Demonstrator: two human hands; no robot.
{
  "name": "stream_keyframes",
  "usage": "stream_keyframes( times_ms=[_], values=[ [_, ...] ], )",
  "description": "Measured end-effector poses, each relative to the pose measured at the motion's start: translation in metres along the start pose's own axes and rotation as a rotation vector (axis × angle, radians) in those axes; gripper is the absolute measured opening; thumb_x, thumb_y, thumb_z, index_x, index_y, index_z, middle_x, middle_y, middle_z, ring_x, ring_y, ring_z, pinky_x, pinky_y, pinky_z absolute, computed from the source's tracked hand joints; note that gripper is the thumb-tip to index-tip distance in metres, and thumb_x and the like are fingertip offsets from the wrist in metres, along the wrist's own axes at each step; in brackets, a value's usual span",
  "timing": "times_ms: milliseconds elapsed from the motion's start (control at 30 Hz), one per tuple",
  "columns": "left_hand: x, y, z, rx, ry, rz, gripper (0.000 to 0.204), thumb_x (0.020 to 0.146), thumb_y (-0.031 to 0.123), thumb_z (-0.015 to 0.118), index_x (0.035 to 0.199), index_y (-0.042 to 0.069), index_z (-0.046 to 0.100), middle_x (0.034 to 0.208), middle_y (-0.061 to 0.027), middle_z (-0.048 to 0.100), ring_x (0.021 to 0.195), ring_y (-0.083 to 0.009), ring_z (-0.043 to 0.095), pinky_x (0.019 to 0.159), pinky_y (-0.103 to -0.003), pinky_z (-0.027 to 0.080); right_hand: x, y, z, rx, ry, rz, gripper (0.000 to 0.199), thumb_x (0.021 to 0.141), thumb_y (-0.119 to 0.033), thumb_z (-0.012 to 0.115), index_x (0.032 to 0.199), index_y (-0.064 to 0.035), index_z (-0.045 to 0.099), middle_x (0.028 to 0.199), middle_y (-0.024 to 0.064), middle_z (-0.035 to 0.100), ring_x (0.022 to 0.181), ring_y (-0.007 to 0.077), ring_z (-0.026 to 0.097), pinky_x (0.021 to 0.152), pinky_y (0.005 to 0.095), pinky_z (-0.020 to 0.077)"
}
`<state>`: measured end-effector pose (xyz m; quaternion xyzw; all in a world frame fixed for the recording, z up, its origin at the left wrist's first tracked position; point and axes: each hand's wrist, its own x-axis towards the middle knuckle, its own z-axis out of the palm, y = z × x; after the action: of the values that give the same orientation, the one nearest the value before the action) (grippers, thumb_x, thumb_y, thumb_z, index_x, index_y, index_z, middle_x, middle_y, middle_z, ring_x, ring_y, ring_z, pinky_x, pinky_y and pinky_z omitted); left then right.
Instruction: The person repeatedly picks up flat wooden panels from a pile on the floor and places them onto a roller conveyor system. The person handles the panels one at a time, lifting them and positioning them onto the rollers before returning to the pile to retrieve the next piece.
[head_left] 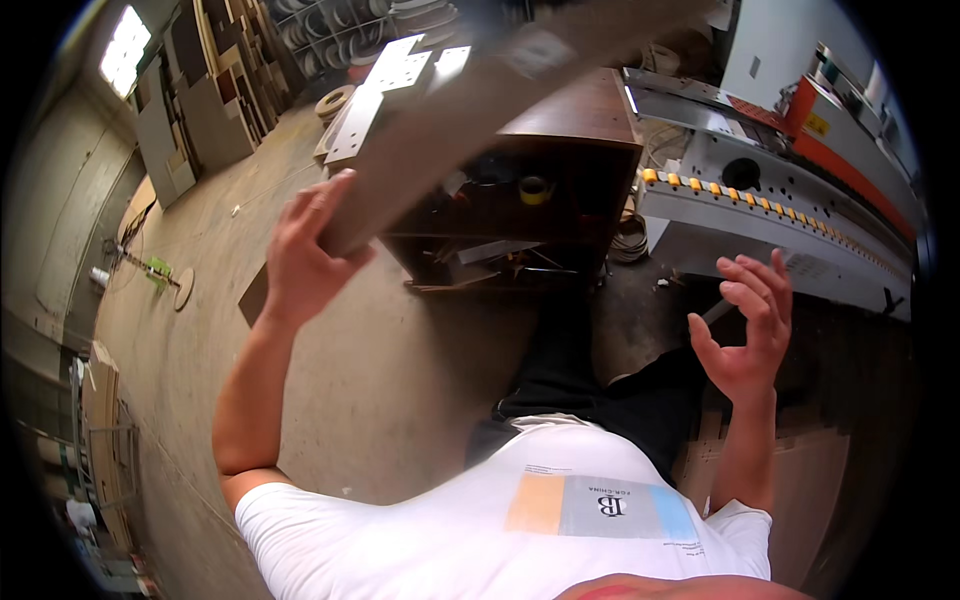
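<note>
L hand point(312, 240) is up at 10 o'clock, forearm rising fr. the sleeve at 8, wrist bent a bit inward; its fingers are closed on the near end of a long grey-brown board point(450, 130), thumb on the lower side, fingertips at the upper. Board slants fr. that hand up to 1 o'clock, blurred along its length, crossing in front of the white drilled panels point(400, 75) & part of the dark brown cabinet point(622, 150) at 12. A brown piece point(254, 297) shows by the L wrist; can't tell if it's the same board. R hand point(750, 330) is raised at 3 o'clock, forearm nearly upright, palm turned inward, fingers half curled w/ thumb set wide off them, well apart fr. the board. Edges: cabinet's open front faces the person, its R side near the machine point(790, 215) at 2, whose roller-lined edge runs just beyond the R fingertips, so room's tight there. More panels point(800, 470) sit at 4, beside the R forearm. Most room is over the floor point(200, 350), fr. 8 to 10 o'clock, w/ a stand fan point(183, 290) at 9, well apart fr. L hand.
</note>
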<state>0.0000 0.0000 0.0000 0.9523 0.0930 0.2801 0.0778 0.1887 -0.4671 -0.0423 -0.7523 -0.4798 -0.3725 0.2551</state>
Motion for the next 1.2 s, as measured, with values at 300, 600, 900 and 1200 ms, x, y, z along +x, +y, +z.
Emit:
stream_keyframes(
  times_ms=[300,600,900,1200],
  values=[
    [-0.009,-0.179,-0.017,-0.193,0.038,-0.563,0.101,0.063,0.019,0.089,0.158,0.009,0.055,0.136,-0.0187,0.073,0.123,-0.0284,0.071,0.108,-0.036,0.051,-0.058,0.013,0.033,0.092,-0.256,0.239,0.039,0.074,-0.003,0.08,0.108,-0.0093,0.061,0.122,0.009,0.076,0.118,0.0336,0.069,0.12,0.0573,0.0402],
    [0.051,-0.329,0.07,-0.207,0.009,-0.752,0.101,0.063,0.017,0.089,0.158,0.008,0.054,0.149,-0.0214,0.065,0.138,-0.029,0.063,0.116,-0.038,0.047,-0.113,0.028,0.023,0.041,-0.363,0.449,0.036,0.074,-0.003,0.076,0.105,-0.0081,0.059,0.115,0.0104,0.075,0.11,0.0326,0.069,0.119,0.0583,0.041],
    [0.152,-0.397,0.15,-0.203,-0.11,-0.769,0.095,0.071,0.018,0.085,0.159,0.004,0.052,0.154,-0.0199,0.062,0.14,-0.0266,0.061,0.117,-0.036,0.045,-0.123,0.029,0.031,0.025,-0.418,0.573,0.035,0.075,-0.004,0.075,0.106,-0.0087,0.059,0.114,0.0091,0.075,0.11,0.0309,0.069,0.12,0.0587,0.0404],
    [0.128,-0.34,0.101,-0.405,-0.399,-0.9,0.08,0.104,0.06,0.058,0.168,0.016,0.036,0.162,-0.0099,0.052,0.137,-0.0326,0.056,0.108,-0.059,0.045,-0.135,0.029,0.06,0.094,-0.495,0.681,0.033,0.079,-0.004,0.074,0.109,-0.0069,0.061,0.118,0.0109,0.076,0.113,0.0345,0.068,0.121,0.0565,0.04]
  ],
)
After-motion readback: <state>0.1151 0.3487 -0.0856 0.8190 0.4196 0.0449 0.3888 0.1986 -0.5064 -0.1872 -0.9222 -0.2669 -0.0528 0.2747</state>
